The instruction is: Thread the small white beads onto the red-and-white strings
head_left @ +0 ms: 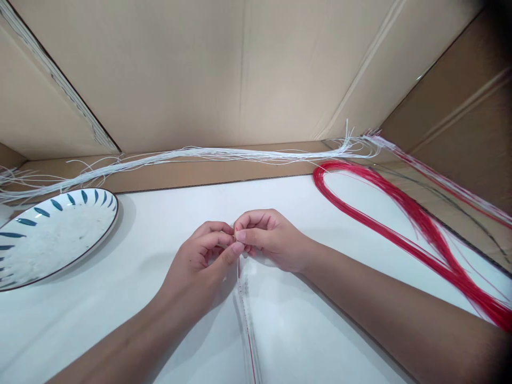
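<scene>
From where I stand, both bare hands meet at the centre of the frame, their fingertips touching or nearly so. The left hand (210,258) pinches a thin red and whitish strand (251,349) between thumb and forefinger, its other fingers loosely curled. The right hand (276,240) presses thumb and forefinger together just above, where a red bit of the strand shows; the exact grip is hidden. The strand runs from the fingertips to the bottom edge, and I can't tell whether it touches the white table (320,341). Two grips so close together seem meant to steady one tiny spot.

At the left edge sits a white oval-looking plate with blue-green strokes and a dark rim (117,213), holding small whitish bits (72,232), probably to stop them scattering. Along the back, a long bundle of white threads (224,153) lies stretched out by the brown cardboard wall (200,69), perhaps to prevent tangles. At right, a thick bundle of glossy red threads (432,234) is looped round, likely to save room, beside a pinkish-white bundle (436,170)
</scene>
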Tool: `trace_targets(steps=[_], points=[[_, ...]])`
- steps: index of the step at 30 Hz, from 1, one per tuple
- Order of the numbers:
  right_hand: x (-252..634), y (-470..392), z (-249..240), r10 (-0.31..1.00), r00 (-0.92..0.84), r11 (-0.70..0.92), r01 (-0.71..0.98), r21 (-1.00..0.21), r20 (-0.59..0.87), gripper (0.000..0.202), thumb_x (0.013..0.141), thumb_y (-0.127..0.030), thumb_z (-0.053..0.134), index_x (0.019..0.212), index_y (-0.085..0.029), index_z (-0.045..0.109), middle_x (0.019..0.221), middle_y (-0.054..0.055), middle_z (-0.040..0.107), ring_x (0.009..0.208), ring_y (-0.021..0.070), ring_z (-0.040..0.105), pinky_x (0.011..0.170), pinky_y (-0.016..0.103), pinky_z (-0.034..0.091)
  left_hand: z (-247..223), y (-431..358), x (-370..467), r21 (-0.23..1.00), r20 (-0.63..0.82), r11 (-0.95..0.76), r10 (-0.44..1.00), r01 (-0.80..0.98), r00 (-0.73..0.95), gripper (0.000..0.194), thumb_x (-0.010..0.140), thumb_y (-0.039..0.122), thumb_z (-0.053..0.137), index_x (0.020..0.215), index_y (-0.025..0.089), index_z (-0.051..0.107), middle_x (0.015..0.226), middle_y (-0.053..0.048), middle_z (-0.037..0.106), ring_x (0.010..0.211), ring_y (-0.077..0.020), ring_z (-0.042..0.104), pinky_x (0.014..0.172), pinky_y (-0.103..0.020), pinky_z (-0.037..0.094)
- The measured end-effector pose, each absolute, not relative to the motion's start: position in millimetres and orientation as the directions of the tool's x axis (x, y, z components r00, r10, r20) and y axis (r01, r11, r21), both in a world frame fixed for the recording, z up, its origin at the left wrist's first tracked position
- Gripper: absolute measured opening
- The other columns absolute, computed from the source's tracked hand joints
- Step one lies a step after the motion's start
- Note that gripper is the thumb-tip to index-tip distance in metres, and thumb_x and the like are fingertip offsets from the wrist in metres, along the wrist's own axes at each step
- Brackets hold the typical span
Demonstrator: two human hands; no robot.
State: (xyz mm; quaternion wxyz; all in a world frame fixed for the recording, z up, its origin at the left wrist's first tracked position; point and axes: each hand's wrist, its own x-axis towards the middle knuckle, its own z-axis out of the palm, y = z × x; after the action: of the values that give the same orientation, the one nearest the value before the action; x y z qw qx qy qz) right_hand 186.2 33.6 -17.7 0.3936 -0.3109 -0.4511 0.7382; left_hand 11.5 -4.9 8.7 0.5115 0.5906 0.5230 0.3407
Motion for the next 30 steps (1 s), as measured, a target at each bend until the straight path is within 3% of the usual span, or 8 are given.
trace_targets(steps=[4, 9, 12, 18, 21, 25, 30], points=[[186.6, 34.3, -17.9, 0.87, -0.487, -0.256, -0.326, -0.91, -0.071, 0.023, 0.077, -0.032, 0.084, 0.075, -0.015, 0.068, 0.065, -0.001, 0.065, 0.057, 0.0075, 0.05, 0.057, 0.023, 0.038, 0.8, -4.4, 9.1, 0.967, -0.11, 0.035, 0.951, 0.251, 0.288, 0.011, 0.088, 0.034, 0.066, 0.087, 0.028, 0.074, 0.122, -0.002, 0.061, 0.093, -0.0186, 0.065, 0.077, -0.032, 0.052], [188.1, 34.0, -18.7, 0.864, -0.499, -0.264, -0.333, -0.905, -0.069, 0.025, 0.076, -0.034, 0.087, 0.076, -0.015, 0.07, 0.065, -0.003, 0.063, 0.059, 0.0071, 0.052, 0.059, 0.022, 0.039, 2.6, -2.8, 9.6, 0.976, -0.092, 0.036, 0.962, 0.214, 0.257, 0.025, 0.089, 0.049, 0.067, 0.086, 0.026, 0.076, 0.116, -0.003, 0.064, 0.092, -0.0189, 0.065, 0.078, -0.032, 0.052], [189.3, 34.2, -19.1, 0.854, -0.517, -0.275, -0.347, -0.897, -0.061, 0.026, 0.075, -0.035, 0.088, 0.076, -0.015, 0.07, 0.065, -0.003, 0.063, 0.06, 0.007, 0.052, 0.06, 0.022, 0.04, 5.5, -2.5, 11.4, 0.974, -0.074, 0.018, 0.966, 0.224, 0.247, 0.027, 0.091, 0.05, 0.066, 0.083, 0.026, 0.077, 0.111, -0.003, 0.064, 0.094, -0.0183, 0.065, 0.081, -0.031, 0.05], [188.5, 34.5, -16.9, 0.867, -0.492, -0.284, -0.369, -0.885, -0.073, 0.028, 0.073, -0.034, 0.09, 0.075, -0.015, 0.07, 0.065, -0.002, 0.066, 0.058, 0.0071, 0.052, 0.059, 0.022, 0.04, 1.8, -3.3, 9.9, 0.972, -0.089, 0.02, 0.954, 0.232, 0.287, 0.012, 0.092, 0.029, 0.06, 0.092, 0.027, 0.072, 0.127, -0.003, 0.06, 0.099, -0.0193, 0.064, 0.084, -0.035, 0.051], [187.7, 34.1, -16.6, 0.88, -0.471, -0.272, -0.388, -0.88, -0.065, 0.028, 0.074, -0.035, 0.089, 0.076, -0.015, 0.069, 0.067, -0.001, 0.068, 0.058, 0.0072, 0.052, 0.058, 0.022, 0.04, 0.2, -4.0, 7.4, 0.963, -0.089, -0.007, 0.935, 0.268, 0.343, 0.021, 0.085, 0.016, 0.059, 0.099, 0.029, 0.069, 0.132, -0.002, 0.058, 0.102, -0.0201, 0.062, 0.083, -0.036, 0.05], [187.0, 34.0, -18.7, 0.884, -0.463, -0.252, -0.362, -0.897, -0.062, 0.026, 0.075, -0.034, 0.088, 0.078, -0.016, 0.069, 0.067, -0.003, 0.065, 0.057, 0.0062, 0.052, 0.057, 0.021, 0.04, 3.2, -5.2, 8.5, 0.981, -0.11, 0.061, 0.957, 0.183, 0.267, 0.009, 0.088, 0.031, 0.066, 0.093, 0.025, 0.07, 0.123, -0.004, 0.062, 0.093, -0.0192, 0.064, 0.08, -0.035, 0.053], [185.5, 34.1, -22.0, 0.888, -0.458, -0.21, -0.335, -0.919, -0.036, 0.025, 0.078, -0.034, 0.086, 0.079, -0.016, 0.07, 0.065, -0.003, 0.064, 0.057, 0.0066, 0.052, 0.056, 0.021, 0.039, 4.3, -3.7, 10.3, 0.992, -0.078, 0.057, 0.979, 0.113, 0.191, 0.019, 0.089, 0.039, 0.07, 0.079, 0.023, 0.073, 0.112, -0.002, 0.063, 0.085, -0.0143, 0.063, 0.068, -0.026, 0.054]])
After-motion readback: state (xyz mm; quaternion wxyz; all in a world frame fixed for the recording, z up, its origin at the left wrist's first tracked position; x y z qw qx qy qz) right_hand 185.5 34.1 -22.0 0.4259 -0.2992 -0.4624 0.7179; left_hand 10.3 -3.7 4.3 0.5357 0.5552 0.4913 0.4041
